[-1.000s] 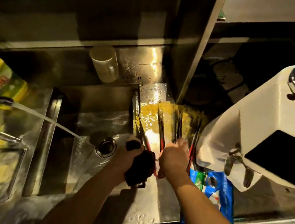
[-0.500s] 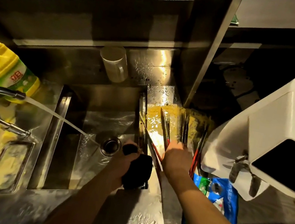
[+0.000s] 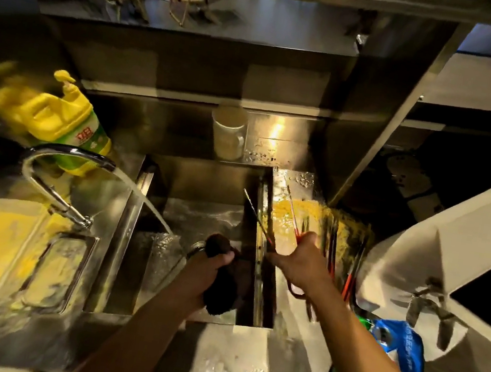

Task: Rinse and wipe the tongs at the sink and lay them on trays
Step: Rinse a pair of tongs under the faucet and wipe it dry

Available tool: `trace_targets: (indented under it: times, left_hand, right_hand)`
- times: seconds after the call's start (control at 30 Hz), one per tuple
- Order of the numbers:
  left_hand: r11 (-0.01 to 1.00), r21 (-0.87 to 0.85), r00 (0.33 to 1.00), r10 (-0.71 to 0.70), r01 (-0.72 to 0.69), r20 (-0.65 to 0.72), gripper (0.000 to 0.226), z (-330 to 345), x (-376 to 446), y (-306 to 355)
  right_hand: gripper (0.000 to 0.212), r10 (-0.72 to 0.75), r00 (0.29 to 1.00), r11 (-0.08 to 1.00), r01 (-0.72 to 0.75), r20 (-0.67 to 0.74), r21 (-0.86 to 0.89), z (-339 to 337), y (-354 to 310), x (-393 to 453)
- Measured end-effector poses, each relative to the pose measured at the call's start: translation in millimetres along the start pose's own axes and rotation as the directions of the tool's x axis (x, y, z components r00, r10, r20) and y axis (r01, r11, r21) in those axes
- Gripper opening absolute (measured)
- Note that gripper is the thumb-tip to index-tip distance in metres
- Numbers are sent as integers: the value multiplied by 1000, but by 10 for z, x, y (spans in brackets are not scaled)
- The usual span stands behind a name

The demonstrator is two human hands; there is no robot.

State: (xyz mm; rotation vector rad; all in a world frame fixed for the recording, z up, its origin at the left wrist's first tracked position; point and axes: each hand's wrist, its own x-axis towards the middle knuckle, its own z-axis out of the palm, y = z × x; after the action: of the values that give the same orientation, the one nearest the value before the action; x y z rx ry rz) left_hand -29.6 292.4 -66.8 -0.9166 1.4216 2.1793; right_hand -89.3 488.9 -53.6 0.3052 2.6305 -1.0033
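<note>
Right hand [image 3: 299, 263] grips thin red-handled metal tongs [image 3: 292, 218], tips splayed over the wet steel sink [image 3: 201, 211] rim. Left hand [image 3: 207, 272] clutches a dark fuzzy cloth [image 3: 227, 283] above the basin. Curved chrome tap [image 3: 61, 155] streams water.

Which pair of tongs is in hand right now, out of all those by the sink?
The red-handled tongs gripped by the right hand, their tips spread over the sink edge. The other tongs lie on the yellow cloth to the right.

Two hands [image 3: 206, 273], one faucet [image 3: 57, 174], one detergent bottle [image 3: 54, 118], one cup [image 3: 228, 132].
</note>
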Motion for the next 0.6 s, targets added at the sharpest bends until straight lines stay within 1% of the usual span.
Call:
trace_targets:
  times: [0.03, 0.1, 0.13, 0.2, 0.27, 0.33, 0.4, 0.47, 0.53, 0.6]
  left_hand:
    - [1000, -21, 1000, 16, -16, 6, 9, -86, -23, 34]
    - [998, -34, 999, 53, -53, -2, 8, -274, -46, 103]
    - [998, -24, 998, 63, -64, -23, 8, -341, -42, 138]
    - [997, -30, 993, 62, -65, -102, 10, -573, -42, 226]
    - [996, -73, 987, 47, -59, -152, 15, -838, -42, 308]
    - [994, -60, 981, 77, -89, -176, 12, -1060, -32, 380]
    - [992, -42, 975, 112, -122, -193, 9, -1230, -17, 454]
    - [985, -42, 965, 153, -166, -213, 13, -1412, 22, 549]
    - [977, -37, 959, 197, -209, -205, 21, -1526, 83, 644]
    - [967, -56, 950, 233, -250, -208, 22, -1562, 142, 759]
  right_hand:
    - [76, 12, 999, 1000, -12, 45, -8, 41, -62, -8]
    - [66, 14, 996, 1000, -15, 89, 7, 147, -189, -31]
    - [59, 12, 995, 998, -18, 101, 59, 184, -233, -51]
    - [47, 11, 990, 973, -43, 143, 225, 339, -381, -100]
    - [43, 21, 975, 924, -104, 222, 369, 505, -560, -159]
    - [42, 22, 942, 870, -183, 333, 458, 632, -726, -214]
    - [36, 20, 897, 828, -263, 442, 496, 726, -860, -245]
    - [30, 29, 852, 794, -338, 522, 506, 829, -1012, -265]
    - [29, 54, 829, 758, -397, 557, 518, 901, -1112, -274]
    - [35, 72, 819, 724, -435, 569, 535, 947, -1170, -279]
